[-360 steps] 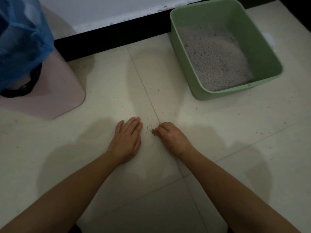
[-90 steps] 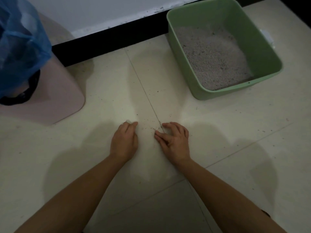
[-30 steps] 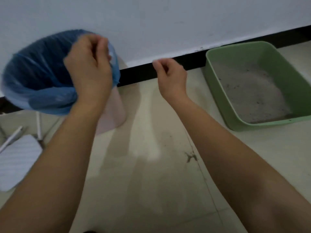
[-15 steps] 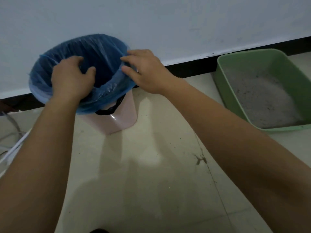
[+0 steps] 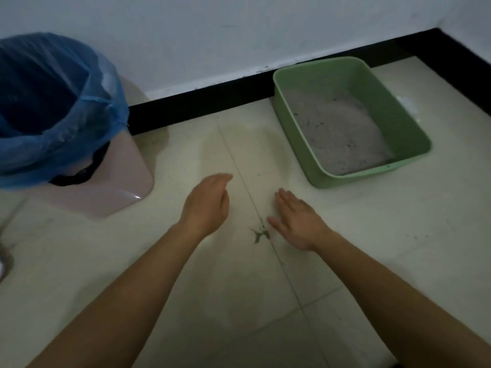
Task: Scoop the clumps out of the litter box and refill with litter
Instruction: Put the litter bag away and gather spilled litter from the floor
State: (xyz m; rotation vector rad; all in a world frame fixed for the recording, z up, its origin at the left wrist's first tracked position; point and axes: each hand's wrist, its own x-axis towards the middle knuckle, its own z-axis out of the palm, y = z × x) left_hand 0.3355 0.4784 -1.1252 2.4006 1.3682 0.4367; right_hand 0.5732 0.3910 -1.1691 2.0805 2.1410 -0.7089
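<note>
A green litter box [image 5: 409, 134] stands on the tiled floor at the upper right, holding grey litter [image 5: 337, 134] with a few dark specks. A small smear of spilled litter [image 5: 259, 233] lies on the floor by a tile joint. My left hand [image 5: 208, 204] hovers just left of that smear, fingers straight and together, holding nothing. My right hand [image 5: 297, 220] lies flat and low just right of the smear, fingers spread, empty. No scoop is in view.
A pink bin [image 5: 106, 187] lined with a blue plastic bag [image 5: 58, 102] stands at the left. A white wall with a black skirting [image 5: 202, 104] runs behind both containers. Scattered litter grains dot the floor [image 5: 398, 235] right of my hands.
Both hands have left the rim of the blue bag and come down to the floor, either side of the spilled litter. The view has tilted downward again.
</note>
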